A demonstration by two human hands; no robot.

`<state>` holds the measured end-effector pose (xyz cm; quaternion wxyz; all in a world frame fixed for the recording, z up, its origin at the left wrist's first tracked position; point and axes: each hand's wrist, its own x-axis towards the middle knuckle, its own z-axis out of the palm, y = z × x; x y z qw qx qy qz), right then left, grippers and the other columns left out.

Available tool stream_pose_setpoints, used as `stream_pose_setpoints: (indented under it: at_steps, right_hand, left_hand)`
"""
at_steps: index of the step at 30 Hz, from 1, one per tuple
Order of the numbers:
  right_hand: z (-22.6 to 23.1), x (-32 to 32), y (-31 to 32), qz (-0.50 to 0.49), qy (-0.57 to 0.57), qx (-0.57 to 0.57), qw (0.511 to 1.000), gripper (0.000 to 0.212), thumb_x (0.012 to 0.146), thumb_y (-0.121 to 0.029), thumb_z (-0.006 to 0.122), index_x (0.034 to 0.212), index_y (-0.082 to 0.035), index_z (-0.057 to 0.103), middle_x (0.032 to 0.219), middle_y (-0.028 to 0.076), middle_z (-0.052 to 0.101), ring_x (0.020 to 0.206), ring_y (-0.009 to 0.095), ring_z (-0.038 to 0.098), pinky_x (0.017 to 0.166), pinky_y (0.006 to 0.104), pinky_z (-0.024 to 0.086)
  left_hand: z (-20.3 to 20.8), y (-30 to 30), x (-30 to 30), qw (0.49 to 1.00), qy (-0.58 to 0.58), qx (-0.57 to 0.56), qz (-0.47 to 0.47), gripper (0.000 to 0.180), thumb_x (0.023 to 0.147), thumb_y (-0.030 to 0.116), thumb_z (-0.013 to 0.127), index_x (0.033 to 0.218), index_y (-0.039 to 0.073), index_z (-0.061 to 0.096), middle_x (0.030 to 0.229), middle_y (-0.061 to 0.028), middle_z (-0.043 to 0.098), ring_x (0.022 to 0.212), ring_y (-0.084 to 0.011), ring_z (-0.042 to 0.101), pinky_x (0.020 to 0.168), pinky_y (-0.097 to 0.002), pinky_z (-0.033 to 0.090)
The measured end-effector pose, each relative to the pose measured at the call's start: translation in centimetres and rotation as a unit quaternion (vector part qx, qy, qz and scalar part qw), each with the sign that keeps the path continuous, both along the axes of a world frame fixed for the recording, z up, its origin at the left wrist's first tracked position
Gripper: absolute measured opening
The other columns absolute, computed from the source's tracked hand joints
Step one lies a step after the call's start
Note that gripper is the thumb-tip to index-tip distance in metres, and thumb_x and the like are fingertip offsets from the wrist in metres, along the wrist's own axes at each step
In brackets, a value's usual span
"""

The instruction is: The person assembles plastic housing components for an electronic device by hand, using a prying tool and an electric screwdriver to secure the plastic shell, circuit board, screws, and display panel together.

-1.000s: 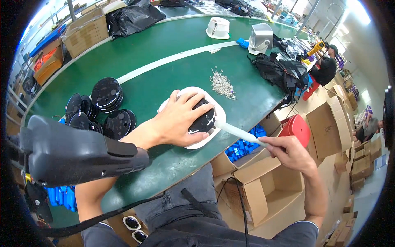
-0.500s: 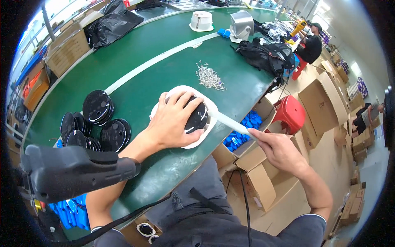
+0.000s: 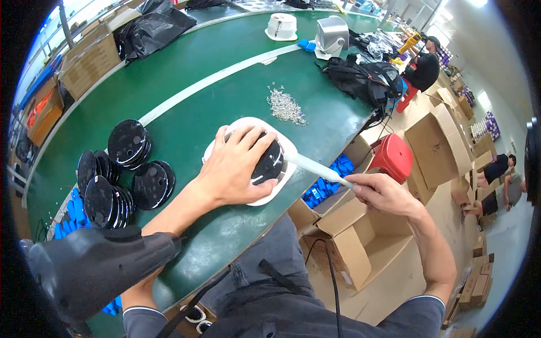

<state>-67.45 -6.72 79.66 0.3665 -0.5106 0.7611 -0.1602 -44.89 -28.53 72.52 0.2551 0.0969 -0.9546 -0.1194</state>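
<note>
A white, rounded-square housing [image 3: 272, 195] rests on the green table in front of me, with a black disc [image 3: 267, 167] inside its rim. Over both lies my left hand [image 3: 236, 160], fingers curved and apart, thumb at the near side of the disc; it holds the housing down. From the housing's right side a pale, flat bar [image 3: 318, 169] reaches towards me. Its outer end is pinched in my right hand [image 3: 383, 193], off the table edge. Whether the bar is fixed to the housing or only pushed against it, I cannot tell.
Black disc stacks [image 3: 107, 203] stand on the left, near a dark device [image 3: 101, 265]. Beyond the housing lies a pile of screws [image 3: 286, 105]. A black bag [image 3: 366, 76] sits far right. Below the edge are cardboard boxes [image 3: 355, 248], blue parts [image 3: 327, 188] and a red stool [image 3: 391, 158].
My right hand and the bar's outer end have shifted slightly to the right. My left hand stays on the housing. The dark device sits lower, and a second standing person shows at far right.
</note>
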Motion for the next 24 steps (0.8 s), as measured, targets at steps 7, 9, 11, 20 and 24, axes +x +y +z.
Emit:
stream_pose_setpoints:
  at_steps: [7,9,11,20,24]
  right_hand:
    - [-1.2,-1.4,-1.2,0.047,-0.033,-0.012,0.998,0.024,0.097,-0.019,0.048,0.112,-0.003,0.059,0.065,0.01,0.055,0.061,0.02,0.057,0.058,0.0354,0.045]
    - [-1.9,-1.3,-1.5,0.082,0.002,-0.034,0.996,0.022,0.097,-0.019,0.048,0.109,-0.004,0.059,0.066,0.013,0.055,0.061,0.025,0.057,0.058,0.0374,0.044]
    - [-1.7,-0.8,-2.0,0.11,0.074,-0.084,0.988,0.019,0.096,-0.02,0.049,0.101,-0.005,0.06,0.067,0.019,0.055,0.063,0.037,0.057,0.057,0.0435,0.043]
    - [0.3,-0.6,-1.3,0.05,0.177,-0.05,0.982,0.022,0.094,-0.024,0.052,0.088,-0.005,0.061,0.065,0.019,0.057,0.063,0.039,0.057,0.057,0.0476,0.043]
    - [0.4,-0.3,-1.8,0.06,0.172,-0.064,0.981,0.02,0.094,-0.016,0.051,0.086,-0.001,0.061,0.061,0.018,0.05,0.053,0.033,0.05,0.052,0.0408,0.039]
  left_hand:
    - [0.6,0.0,0.0,1.0,-0.021,-0.004,-0.003,0.074,0.069,0.038,0.07,0.13,0.005,0.047,0.128,-0.0158,0.048,0.125,-0.0334,0.041,0.102,-0.0588,0.027]
    - [0.4,0.0,0.0,1.0,-0.028,-0.009,-0.002,0.074,0.069,0.038,0.07,0.131,0.005,0.046,0.129,-0.0159,0.048,0.125,-0.0337,0.041,0.102,-0.0595,0.026]
    - [0.4,0.0,-0.1,0.999,-0.034,-0.015,0.0,0.074,0.069,0.038,0.07,0.131,0.005,0.046,0.13,-0.0159,0.047,0.125,-0.034,0.04,0.102,-0.0603,0.026]
    - [0.5,0.2,-0.2,0.999,-0.034,0.002,0.001,0.076,0.069,0.038,0.07,0.132,0.003,0.045,0.13,-0.016,0.048,0.125,-0.0343,0.041,0.102,-0.0627,0.026]
    - [0.7,0.2,0.2,0.999,-0.038,-0.007,0.008,0.074,0.069,0.037,0.07,0.131,0.004,0.046,0.129,-0.0157,0.048,0.124,-0.0349,0.041,0.102,-0.0635,0.026]
